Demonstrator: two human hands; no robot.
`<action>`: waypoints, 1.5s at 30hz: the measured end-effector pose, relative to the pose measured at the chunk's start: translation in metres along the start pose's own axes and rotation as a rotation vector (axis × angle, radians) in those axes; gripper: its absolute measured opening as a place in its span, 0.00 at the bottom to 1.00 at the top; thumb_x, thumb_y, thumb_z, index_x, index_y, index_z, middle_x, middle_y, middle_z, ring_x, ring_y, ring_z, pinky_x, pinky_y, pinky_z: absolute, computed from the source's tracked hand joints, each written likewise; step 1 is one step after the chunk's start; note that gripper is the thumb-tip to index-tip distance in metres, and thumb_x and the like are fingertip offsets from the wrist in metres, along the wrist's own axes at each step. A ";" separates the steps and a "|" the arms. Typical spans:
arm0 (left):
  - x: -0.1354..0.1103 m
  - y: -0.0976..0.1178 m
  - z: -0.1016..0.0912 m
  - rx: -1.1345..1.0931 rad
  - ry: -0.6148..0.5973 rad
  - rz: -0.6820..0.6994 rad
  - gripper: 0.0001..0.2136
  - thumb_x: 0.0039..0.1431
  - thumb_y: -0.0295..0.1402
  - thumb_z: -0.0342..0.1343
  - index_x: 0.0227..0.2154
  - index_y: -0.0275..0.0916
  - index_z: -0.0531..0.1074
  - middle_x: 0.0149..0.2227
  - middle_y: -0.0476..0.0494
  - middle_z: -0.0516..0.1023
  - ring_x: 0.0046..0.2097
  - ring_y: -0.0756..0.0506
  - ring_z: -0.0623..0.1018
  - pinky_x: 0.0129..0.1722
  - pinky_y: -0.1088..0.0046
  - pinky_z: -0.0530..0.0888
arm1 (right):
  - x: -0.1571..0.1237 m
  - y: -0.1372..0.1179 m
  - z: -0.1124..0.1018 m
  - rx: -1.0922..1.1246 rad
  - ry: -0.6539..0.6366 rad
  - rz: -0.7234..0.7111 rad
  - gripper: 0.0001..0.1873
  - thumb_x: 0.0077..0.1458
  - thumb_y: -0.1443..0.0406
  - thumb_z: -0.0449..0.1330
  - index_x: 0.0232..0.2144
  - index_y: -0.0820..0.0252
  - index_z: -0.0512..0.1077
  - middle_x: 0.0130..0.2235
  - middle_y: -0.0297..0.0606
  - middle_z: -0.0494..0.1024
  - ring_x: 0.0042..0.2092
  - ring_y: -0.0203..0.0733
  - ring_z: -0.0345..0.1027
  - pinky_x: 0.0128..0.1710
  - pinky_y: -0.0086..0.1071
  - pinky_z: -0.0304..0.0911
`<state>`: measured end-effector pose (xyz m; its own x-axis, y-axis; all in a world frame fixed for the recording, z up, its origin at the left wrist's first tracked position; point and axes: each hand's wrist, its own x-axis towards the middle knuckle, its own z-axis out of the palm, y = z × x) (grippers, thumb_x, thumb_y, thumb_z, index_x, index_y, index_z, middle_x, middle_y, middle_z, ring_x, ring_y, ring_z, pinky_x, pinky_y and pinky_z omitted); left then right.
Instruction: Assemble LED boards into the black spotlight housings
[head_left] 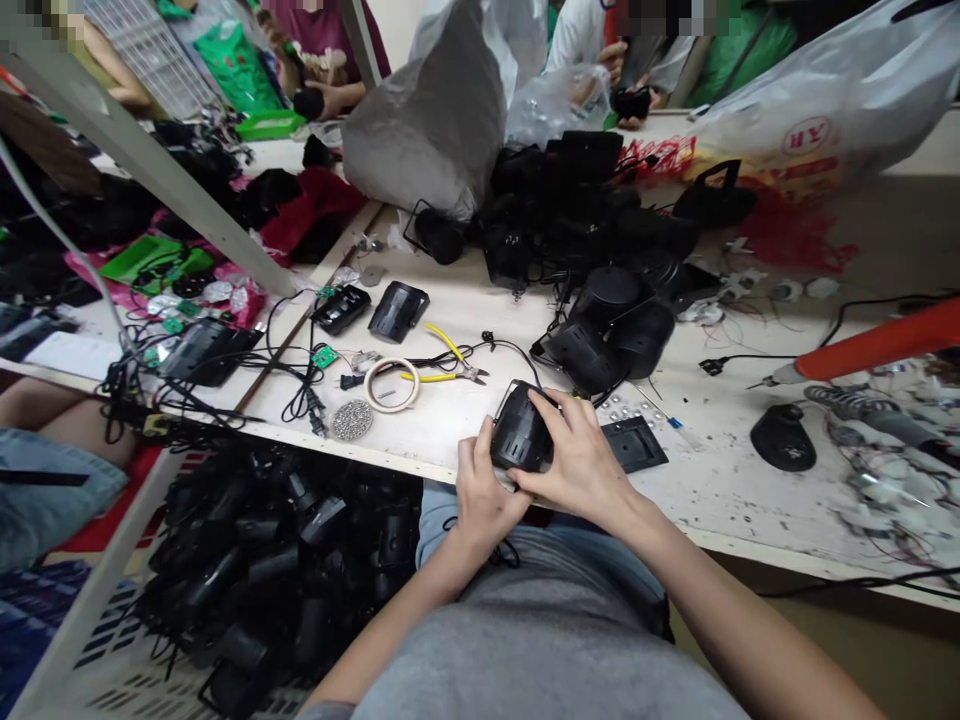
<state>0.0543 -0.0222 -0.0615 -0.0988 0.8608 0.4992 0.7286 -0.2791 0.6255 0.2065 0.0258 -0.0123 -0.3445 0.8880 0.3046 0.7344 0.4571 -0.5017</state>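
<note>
A black plastic housing [517,428] with slots in its face is held at the front edge of the workbench. My left hand [484,495] grips its left and lower side, fingers closed against it. From the right, my right hand [574,450] wraps over the top, with its thumb along the bottom edge. A dark cord runs away from the top of the housing. Just right of my right hand lies a flat black rectangular plate [634,444], close to a thin screwdriver with a blue end [673,422]. Yellow-handled cutters [454,358] rest to the upper left.
A tape roll [391,387] and a metal mesh disc [352,420] lie left. Black housings [592,330] are heaped behind. An orange power screwdriver [877,340] juts in from the right above a black cover [783,437]. A crate [97,655] of black parts stands below. Other people sit across and left.
</note>
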 end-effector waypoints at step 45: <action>-0.003 0.002 0.002 0.011 -0.006 -0.005 0.45 0.48 0.38 0.71 0.67 0.38 0.56 0.42 0.44 0.66 0.41 0.43 0.73 0.43 0.65 0.77 | 0.093 0.022 -0.036 0.126 0.080 0.019 0.44 0.45 0.47 0.72 0.62 0.53 0.67 0.57 0.48 0.69 0.61 0.62 0.62 0.62 0.60 0.60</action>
<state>0.0575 -0.0245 -0.0632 -0.0981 0.8647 0.4927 0.7355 -0.2704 0.6212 0.2112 0.1169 0.0346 -0.2801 0.8920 0.3549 0.6592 0.4475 -0.6044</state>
